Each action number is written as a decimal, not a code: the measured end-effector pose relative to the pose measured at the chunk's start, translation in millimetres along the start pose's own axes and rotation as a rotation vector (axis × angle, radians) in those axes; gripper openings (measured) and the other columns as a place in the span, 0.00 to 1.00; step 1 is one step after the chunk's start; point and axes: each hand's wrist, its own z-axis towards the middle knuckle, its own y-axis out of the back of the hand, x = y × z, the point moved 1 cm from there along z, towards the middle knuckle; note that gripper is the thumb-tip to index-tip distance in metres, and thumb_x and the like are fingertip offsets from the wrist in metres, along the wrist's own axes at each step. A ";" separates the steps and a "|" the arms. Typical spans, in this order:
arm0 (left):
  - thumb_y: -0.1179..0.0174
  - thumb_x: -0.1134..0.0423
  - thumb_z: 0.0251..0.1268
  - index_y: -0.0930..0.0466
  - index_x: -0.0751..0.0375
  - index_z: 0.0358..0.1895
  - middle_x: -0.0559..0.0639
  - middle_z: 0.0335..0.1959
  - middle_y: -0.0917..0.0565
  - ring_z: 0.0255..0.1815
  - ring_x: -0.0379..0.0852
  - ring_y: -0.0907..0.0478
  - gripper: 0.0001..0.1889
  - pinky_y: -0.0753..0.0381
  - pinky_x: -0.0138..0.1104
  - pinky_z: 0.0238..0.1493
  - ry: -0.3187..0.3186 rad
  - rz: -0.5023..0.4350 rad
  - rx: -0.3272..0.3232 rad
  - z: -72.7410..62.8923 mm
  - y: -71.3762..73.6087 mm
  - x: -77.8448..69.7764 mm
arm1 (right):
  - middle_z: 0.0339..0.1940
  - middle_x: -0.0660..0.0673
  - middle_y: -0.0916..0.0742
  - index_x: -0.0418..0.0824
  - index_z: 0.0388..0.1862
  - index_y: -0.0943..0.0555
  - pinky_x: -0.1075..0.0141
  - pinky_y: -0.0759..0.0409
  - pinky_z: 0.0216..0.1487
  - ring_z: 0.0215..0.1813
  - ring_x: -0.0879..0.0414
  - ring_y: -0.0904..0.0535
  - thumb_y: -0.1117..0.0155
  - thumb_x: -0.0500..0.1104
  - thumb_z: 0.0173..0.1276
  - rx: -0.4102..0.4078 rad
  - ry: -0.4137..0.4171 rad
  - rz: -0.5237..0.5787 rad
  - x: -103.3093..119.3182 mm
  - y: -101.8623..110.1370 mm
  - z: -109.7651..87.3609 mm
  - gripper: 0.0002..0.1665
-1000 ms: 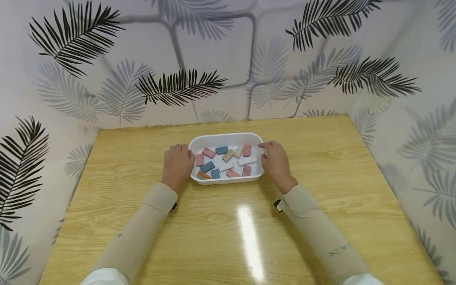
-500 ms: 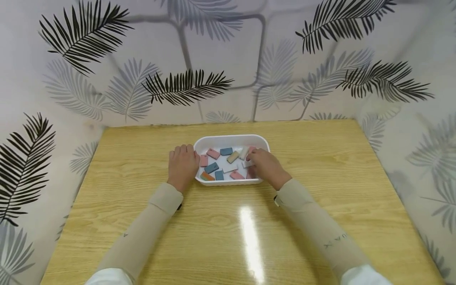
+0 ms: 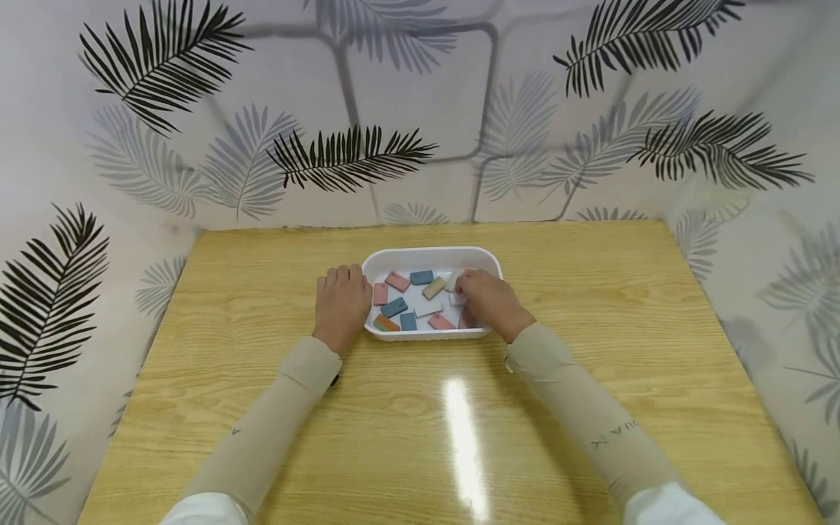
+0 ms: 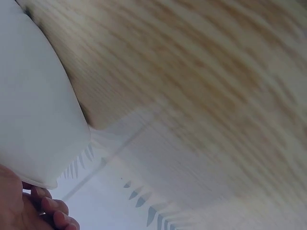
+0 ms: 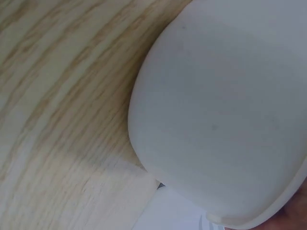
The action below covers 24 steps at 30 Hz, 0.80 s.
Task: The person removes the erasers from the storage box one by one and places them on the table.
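Note:
A white oval plastic tray (image 3: 429, 252) stands on the wooden table, holding several small flat rectangular blocks that look like erasers. My left hand (image 3: 343, 302) grips the tray's left end; in the left wrist view its fingers (image 4: 56, 206) curl at the rim. Inside the right end, my right hand (image 3: 492, 299) reaches down with fingertips bent at a whitish eraser (image 3: 454, 279). I cannot tell whether it pinches that one. The hand partly covers pink and white erasers. Farther left lie a tan eraser (image 3: 434, 288), a blue one (image 3: 422, 277) and an orange-green one (image 3: 386, 323).
The wooden tabletop (image 3: 407, 408) spreads around the tray, with a glare streak in front. Behind it rises a leaf-patterned backdrop (image 3: 407, 95), which also flanks both sides. In the right wrist view, the tray's outer wall (image 5: 220, 110) fills much of the picture.
My right hand has moved left from the tray's right rim to over the erasers inside, fingertips lowered. My left hand stays at the left end. The whole view has shifted slightly.

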 end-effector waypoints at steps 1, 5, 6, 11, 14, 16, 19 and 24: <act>0.58 0.58 0.70 0.31 0.67 0.38 0.59 0.32 0.28 0.36 0.55 0.32 0.14 0.36 0.43 0.37 0.000 0.000 -0.001 -0.2 0.4 -0.3 | 0.40 0.46 0.18 0.39 0.44 0.19 0.58 0.26 0.48 0.45 0.52 0.25 0.39 0.33 0.60 0.001 -0.001 -0.007 0.3 0.2 0.1 0.12; 0.57 0.59 0.70 0.31 0.67 0.39 0.59 0.33 0.27 0.37 0.56 0.32 0.13 0.36 0.43 0.37 0.003 -0.003 -0.002 -0.7 2.3 -1.5 | 0.41 0.44 0.18 0.38 0.44 0.20 0.58 0.26 0.48 0.45 0.51 0.24 0.39 0.34 0.61 0.011 -0.010 -0.028 1.6 1.8 0.4 0.11; 0.56 0.59 0.70 0.31 0.68 0.39 0.60 0.33 0.27 0.37 0.56 0.31 0.13 0.36 0.43 0.37 0.004 -0.007 -0.002 -0.7 2.5 -1.9 | 0.41 0.44 0.18 0.37 0.44 0.20 0.58 0.26 0.48 0.45 0.51 0.24 0.39 0.34 0.62 0.020 -0.013 -0.033 1.7 2.2 0.5 0.11; 0.56 0.59 0.70 0.31 0.67 0.38 0.59 0.31 0.27 0.35 0.55 0.32 0.12 0.36 0.43 0.37 0.001 -0.030 0.000 0.1 2.1 -3.0 | 0.40 0.44 0.18 0.37 0.44 0.20 0.58 0.26 0.49 0.44 0.51 0.25 0.38 0.36 0.61 0.072 -0.010 -0.032 1.2 5.6 2.3 0.12; 0.57 0.59 0.70 0.32 0.67 0.38 0.58 0.31 0.28 0.34 0.55 0.33 0.12 0.36 0.43 0.36 -0.002 -0.036 0.012 0.3 1.1 -3.7 | 0.40 0.45 0.19 0.37 0.44 0.20 0.59 0.27 0.50 0.43 0.52 0.25 0.37 0.36 0.61 0.106 -0.016 -0.015 0.4 6.8 3.5 0.12; 0.56 0.59 0.70 0.32 0.67 0.38 0.58 0.31 0.28 0.34 0.55 0.33 0.12 0.36 0.43 0.36 -0.003 -0.031 0.021 0.3 0.1 -3.8 | 0.39 0.45 0.19 0.38 0.44 0.20 0.59 0.27 0.50 0.42 0.52 0.26 0.37 0.37 0.61 0.126 -0.029 0.001 0.1 6.5 4.1 0.12; 0.56 0.59 0.70 0.32 0.67 0.38 0.58 0.31 0.28 0.34 0.55 0.33 0.12 0.36 0.43 0.36 0.002 -0.028 0.027 0.4 -1.0 -2.5 | 0.39 0.45 0.19 0.38 0.44 0.20 0.59 0.27 0.49 0.42 0.52 0.26 0.36 0.37 0.61 0.126 -0.027 -0.001 0.0 4.4 5.6 0.11; 0.56 0.59 0.70 0.31 0.67 0.38 0.58 0.31 0.27 0.35 0.55 0.32 0.12 0.35 0.44 0.37 0.011 -0.039 0.028 1.6 -1.3 -1.4 | 0.37 0.46 0.20 0.38 0.41 0.21 0.60 0.27 0.46 0.41 0.52 0.28 0.34 0.39 0.59 0.088 -0.007 0.005 -2.3 3.3 5.2 0.12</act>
